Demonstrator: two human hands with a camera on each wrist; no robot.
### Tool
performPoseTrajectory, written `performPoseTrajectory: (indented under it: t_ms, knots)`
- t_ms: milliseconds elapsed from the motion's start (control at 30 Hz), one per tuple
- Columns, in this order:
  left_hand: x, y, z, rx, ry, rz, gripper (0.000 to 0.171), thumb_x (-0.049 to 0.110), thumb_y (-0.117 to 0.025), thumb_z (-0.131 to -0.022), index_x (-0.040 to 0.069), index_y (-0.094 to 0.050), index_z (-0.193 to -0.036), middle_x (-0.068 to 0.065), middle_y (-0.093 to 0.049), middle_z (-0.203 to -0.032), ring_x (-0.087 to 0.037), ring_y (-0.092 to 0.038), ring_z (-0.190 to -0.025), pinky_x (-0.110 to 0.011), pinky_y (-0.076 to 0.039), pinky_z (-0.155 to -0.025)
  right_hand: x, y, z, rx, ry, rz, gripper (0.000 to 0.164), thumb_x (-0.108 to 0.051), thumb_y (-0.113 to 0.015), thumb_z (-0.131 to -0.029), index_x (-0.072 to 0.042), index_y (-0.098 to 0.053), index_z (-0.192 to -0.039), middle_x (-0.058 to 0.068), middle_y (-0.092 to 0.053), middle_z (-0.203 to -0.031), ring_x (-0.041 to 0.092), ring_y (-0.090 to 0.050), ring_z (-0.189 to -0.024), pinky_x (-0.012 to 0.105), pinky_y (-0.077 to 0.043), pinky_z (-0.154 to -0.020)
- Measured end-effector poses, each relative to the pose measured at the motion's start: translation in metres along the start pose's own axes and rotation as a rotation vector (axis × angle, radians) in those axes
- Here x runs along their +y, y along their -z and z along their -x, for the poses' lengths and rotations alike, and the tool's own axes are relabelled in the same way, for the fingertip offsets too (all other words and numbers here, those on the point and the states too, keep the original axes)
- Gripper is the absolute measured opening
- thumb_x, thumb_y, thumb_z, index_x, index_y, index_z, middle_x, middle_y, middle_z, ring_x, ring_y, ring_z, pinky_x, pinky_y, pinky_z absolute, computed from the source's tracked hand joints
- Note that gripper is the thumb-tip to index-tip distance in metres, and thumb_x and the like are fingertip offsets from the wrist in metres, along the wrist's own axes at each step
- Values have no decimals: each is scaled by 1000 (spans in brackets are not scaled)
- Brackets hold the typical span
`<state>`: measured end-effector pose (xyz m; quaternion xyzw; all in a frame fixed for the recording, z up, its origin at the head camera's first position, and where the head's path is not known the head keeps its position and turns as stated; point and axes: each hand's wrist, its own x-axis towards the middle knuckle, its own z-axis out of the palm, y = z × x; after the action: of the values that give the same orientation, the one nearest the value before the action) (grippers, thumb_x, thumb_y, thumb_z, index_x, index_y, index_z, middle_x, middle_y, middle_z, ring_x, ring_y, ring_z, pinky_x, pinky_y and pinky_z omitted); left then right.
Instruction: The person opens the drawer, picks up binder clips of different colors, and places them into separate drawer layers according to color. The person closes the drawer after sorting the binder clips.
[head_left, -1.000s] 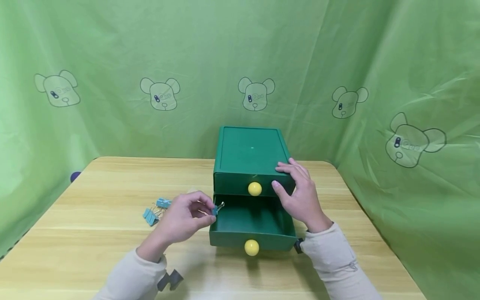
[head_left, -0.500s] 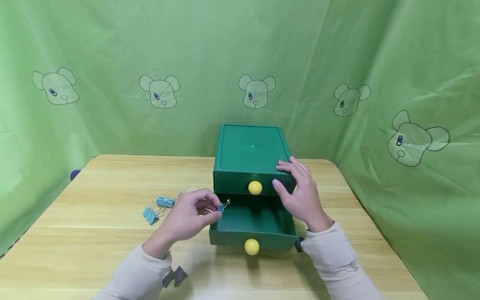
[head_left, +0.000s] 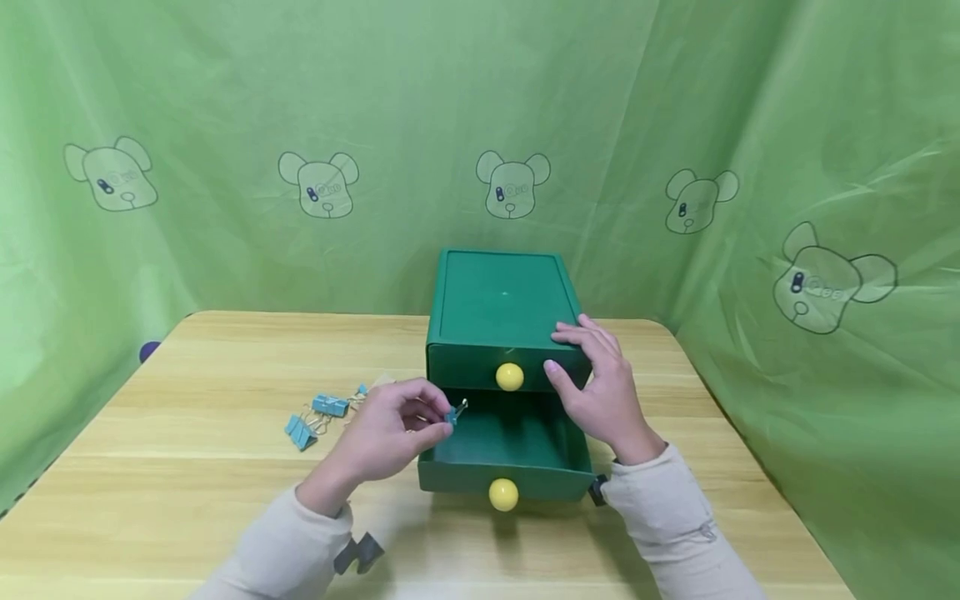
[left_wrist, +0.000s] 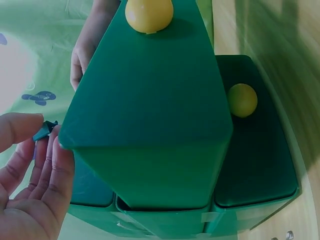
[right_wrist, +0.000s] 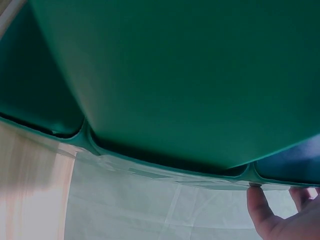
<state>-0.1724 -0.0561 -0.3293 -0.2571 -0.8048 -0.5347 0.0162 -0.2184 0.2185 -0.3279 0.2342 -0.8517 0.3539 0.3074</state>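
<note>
My left hand (head_left: pixel 386 433) pinches a small blue binder clip (head_left: pixel 452 416) between thumb and fingertips, its metal handle pointing up to the right. It is over the left side of the pulled-out green drawer (head_left: pixel 540 482). In the left wrist view the clip (left_wrist: pixel 43 131) shows at the fingertips beside that drawer's top corner. My right hand (head_left: pixel 603 400) rests on the front right corner of the green drawer cabinet (head_left: pixel 502 296), thumb against the upper drawer front and fingers along the top edge. The right wrist view shows its thumb (right_wrist: pixel 259 207) touching the cabinet's edge.
Several more blue binder clips (head_left: pixel 302 432) lie on the wooden table (head_left: pixel 187 500) left of the cabinet, partly behind my left hand. Yellow knobs (head_left: pixel 510 377) stick out from the drawer fronts. A lower drawer (left_wrist: pixel 255 150) is pushed in. Green curtain (head_left: pixel 420 100) surrounds the table.
My left hand has moved right with the binder clip, from the drawer's left edge to over its inside. More clips on the table have come into view. My right hand stays in place.
</note>
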Motion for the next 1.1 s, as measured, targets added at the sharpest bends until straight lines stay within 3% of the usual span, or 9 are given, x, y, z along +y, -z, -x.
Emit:
performPoseTrajectory:
  t_ms: [567, 1100]
  knots:
    - [5, -4, -2, -20, 5, 25, 8, 8, -66, -82, 11, -61, -87, 0, -61, -84, -12, -60, -76, -27, -52, -68, -2, 0, 0, 0, 5, 3, 32, -16, -66, -81, -5, -59, -110, 8, -56, -122, 26, -32, -128, 57, -25, -99]
    - [-2, 6, 3, 17, 21, -9, 6, 16, -66, -83, 13, -61, -85, 1, -61, -83, -12, -59, -76, -28, -52, -69, -3, 0, 0, -2, -10, 1, 32, -16, -65, -81, -5, -59, -110, 8, -55, -123, 26, -31, -128, 58, -25, -99]
